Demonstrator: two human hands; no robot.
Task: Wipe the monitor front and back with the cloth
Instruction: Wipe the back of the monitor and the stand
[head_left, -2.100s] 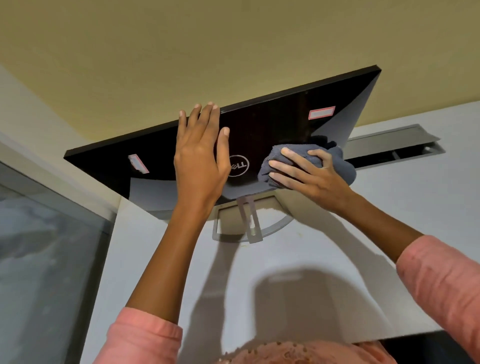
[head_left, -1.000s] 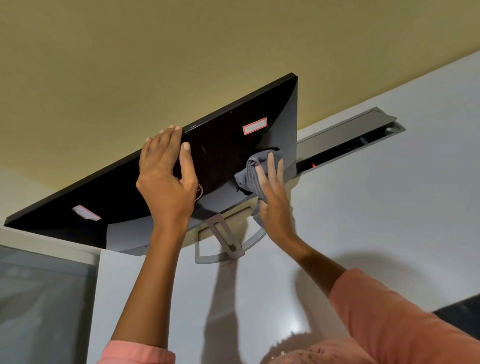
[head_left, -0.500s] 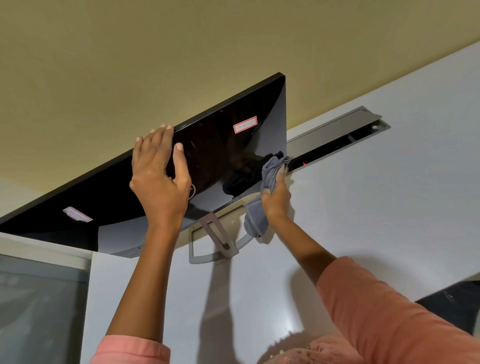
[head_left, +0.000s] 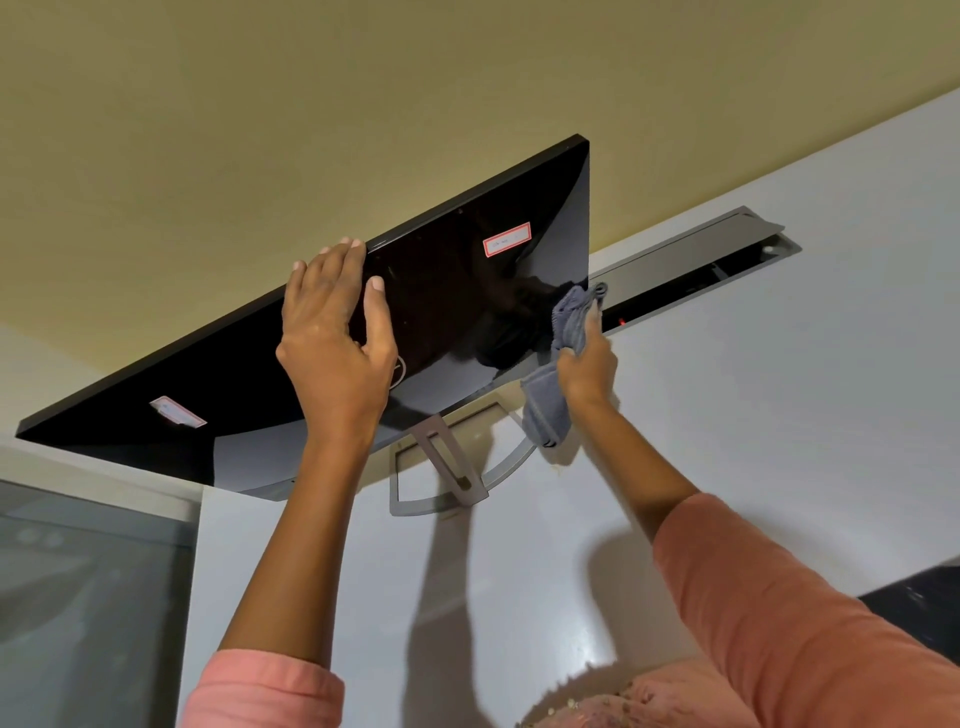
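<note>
A glossy black monitor (head_left: 457, 291) shows me its back, with two red-edged stickers and a grey stand (head_left: 441, 467) on a white desk. My left hand (head_left: 335, 338) lies flat on the back near the top edge, fingers over the rim, thumb spread. My right hand (head_left: 587, 364) grips a grey cloth (head_left: 566, 327) against the monitor's right side edge. Part of the cloth hangs below the hand.
The white desk (head_left: 753, 441) fills the lower right, with an open grey cable slot (head_left: 696, 265) behind the monitor. A glass partition (head_left: 88, 597) stands at the lower left. A yellowish wall rises behind.
The right hand has slid the cloth from the middle of the back panel out to the right side edge. The left hand kept its place on the monitor. The view swung left.
</note>
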